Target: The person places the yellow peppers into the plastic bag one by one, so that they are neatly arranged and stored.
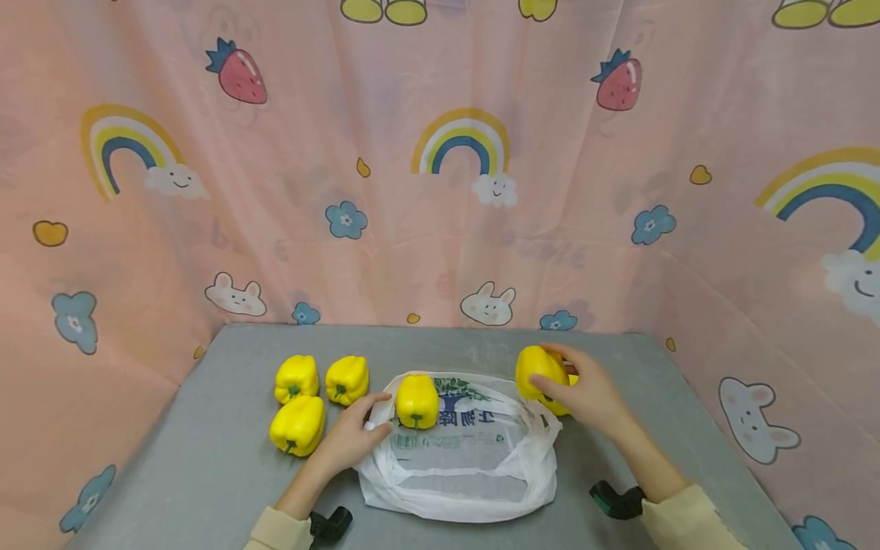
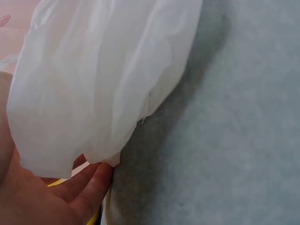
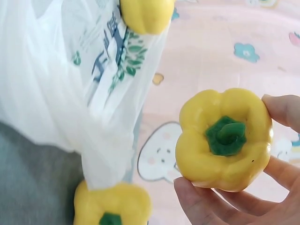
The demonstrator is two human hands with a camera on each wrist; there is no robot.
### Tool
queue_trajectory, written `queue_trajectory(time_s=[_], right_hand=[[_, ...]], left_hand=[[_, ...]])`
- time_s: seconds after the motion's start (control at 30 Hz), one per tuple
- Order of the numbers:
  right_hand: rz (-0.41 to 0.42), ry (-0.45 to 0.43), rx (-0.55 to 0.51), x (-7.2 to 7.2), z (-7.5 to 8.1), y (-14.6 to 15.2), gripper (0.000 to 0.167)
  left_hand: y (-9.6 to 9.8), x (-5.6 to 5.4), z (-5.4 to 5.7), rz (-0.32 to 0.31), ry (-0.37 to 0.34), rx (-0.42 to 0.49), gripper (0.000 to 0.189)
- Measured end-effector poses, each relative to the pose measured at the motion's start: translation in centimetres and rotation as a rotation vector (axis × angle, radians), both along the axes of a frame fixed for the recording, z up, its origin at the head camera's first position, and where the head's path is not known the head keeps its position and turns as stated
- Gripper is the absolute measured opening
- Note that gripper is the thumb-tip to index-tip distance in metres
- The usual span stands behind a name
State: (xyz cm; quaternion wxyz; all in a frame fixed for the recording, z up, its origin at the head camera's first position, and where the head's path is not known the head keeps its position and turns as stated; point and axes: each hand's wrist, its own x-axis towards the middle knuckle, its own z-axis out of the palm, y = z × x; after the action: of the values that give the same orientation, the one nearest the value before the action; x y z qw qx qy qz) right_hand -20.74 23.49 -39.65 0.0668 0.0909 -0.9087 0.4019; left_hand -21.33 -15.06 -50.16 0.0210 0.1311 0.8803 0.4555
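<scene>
My right hand (image 1: 594,389) grips a yellow bell pepper (image 1: 535,372) with thumb and fingers at the bag's right end. In the right wrist view, the green stem of this bell pepper (image 3: 225,140) faces the camera. Another yellow pepper (image 3: 112,206) lies below it, partly covered by the bag. On the left, my left hand (image 1: 351,435) holds the edge of a white plastic bag (image 1: 457,508), whose mouth is spread. The left wrist view shows the bag film (image 2: 93,84) draped over the fingers (image 2: 96,190). One yellow pepper (image 1: 417,401) sits at the bag's left part, beside that hand.
Left of the bag stand three more yellow peppers (image 1: 297,425) on the grey table (image 1: 227,428). A pink printed curtain (image 1: 440,252) rises behind the table and along both sides. Dark devices (image 1: 617,500) are strapped at both wrists.
</scene>
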Motion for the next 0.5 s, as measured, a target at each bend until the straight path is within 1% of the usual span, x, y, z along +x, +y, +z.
queue_trajectory(time_s=[0.23, 0.5], right_hand=[[0.021, -0.012, -0.018, -0.5, -0.6, -2.0, 0.062], [0.046, -0.039, -0.039, -0.8, -0.8, -4.2, 0.062]], left_hand=[[0.0, 0.0, 0.1, 0.004, -0.005, 0.000, 0.049], [0.0, 0.0, 0.0, 0.001, -0.016, 0.003, 0.049]])
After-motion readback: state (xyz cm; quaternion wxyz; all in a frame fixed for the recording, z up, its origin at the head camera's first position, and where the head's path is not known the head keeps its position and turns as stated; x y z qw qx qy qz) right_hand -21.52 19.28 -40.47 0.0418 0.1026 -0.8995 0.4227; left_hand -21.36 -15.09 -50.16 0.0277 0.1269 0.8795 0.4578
